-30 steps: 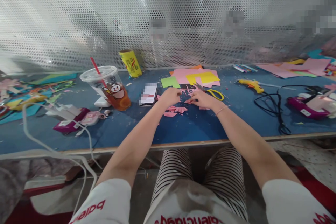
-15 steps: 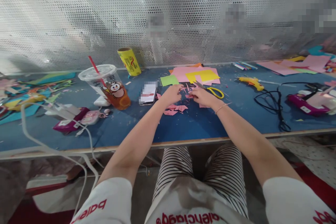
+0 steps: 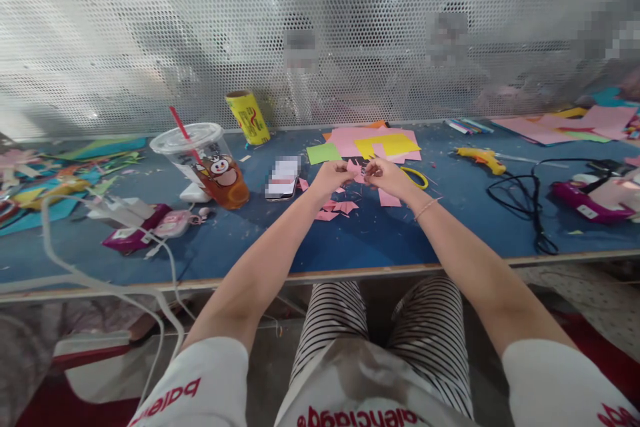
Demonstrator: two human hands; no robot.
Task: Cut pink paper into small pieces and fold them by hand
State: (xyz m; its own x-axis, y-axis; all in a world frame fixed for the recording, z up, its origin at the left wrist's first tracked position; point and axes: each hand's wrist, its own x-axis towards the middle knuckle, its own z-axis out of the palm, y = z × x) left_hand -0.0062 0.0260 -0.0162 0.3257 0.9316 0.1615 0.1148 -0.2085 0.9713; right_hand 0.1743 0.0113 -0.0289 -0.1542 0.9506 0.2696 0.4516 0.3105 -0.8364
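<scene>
A small pink paper piece (image 3: 357,170) is pinched between the fingers of my left hand (image 3: 334,177), above the blue table. Close beside it on the right is my right hand (image 3: 386,177), its fingertips drawn together at the paper's edge. The yellow-handled scissors (image 3: 419,178) lie just beyond that hand, their blades mostly covered by it. Several pink paper scraps (image 3: 336,208) are spread below my left hand. Under my right wrist lies a pink paper strip (image 3: 389,198). Behind both hands are pink sheets (image 3: 345,138), a yellow sheet (image 3: 395,145) and a green sheet (image 3: 321,153).
A phone (image 3: 283,178) and a lidded drink cup (image 3: 215,170) with a red straw stand to the left. Behind them is a yellow can (image 3: 249,119). A yellow glue gun (image 3: 483,159) with a black cord lies right. A perforated metal panel (image 3: 350,33) rises behind the table.
My hands have lifted slightly from the scraps and drawn together. A pink paper piece now shows between them. The scissor blades have become mostly covered by my right hand.
</scene>
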